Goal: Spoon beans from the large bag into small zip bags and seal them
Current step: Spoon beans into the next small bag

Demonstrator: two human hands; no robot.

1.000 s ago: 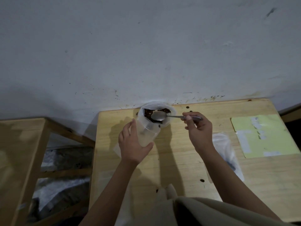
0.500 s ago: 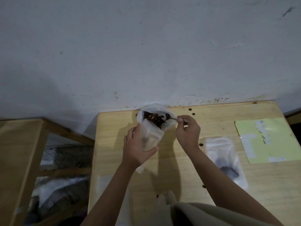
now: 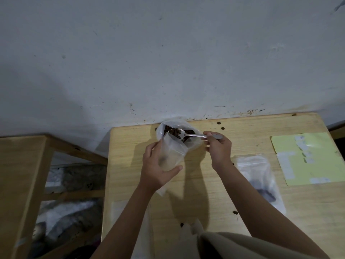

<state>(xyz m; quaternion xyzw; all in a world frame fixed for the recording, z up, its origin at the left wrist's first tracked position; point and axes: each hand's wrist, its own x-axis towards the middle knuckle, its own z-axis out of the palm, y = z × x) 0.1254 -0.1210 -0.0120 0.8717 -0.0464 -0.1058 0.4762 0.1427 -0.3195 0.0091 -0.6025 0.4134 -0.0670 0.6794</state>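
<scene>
Frosted, floppy plastic is what the left hand point(image 3: 158, 167) wraps — a small translucent zip bag point(image 3: 172, 153), fingers curled round its lower half, mouth held open and tipped toward the large clear plastic bag of dark beans point(image 3: 180, 133) just behind it at the wooden table's point(image 3: 242, 184) far edge. The right hand point(image 3: 218, 149) pinches a thin metal spoon point(image 3: 194, 135) by its handle, bowl among the beans — light, rolling cargo, I'd judge, best kept level.

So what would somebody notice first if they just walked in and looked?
Probably the two hands meeting at the table's far edge: the left hand holds a small bag open, and the right hand dips a spoon into the big bag of dark beans. Next, a yellow sheet on the right.
</scene>
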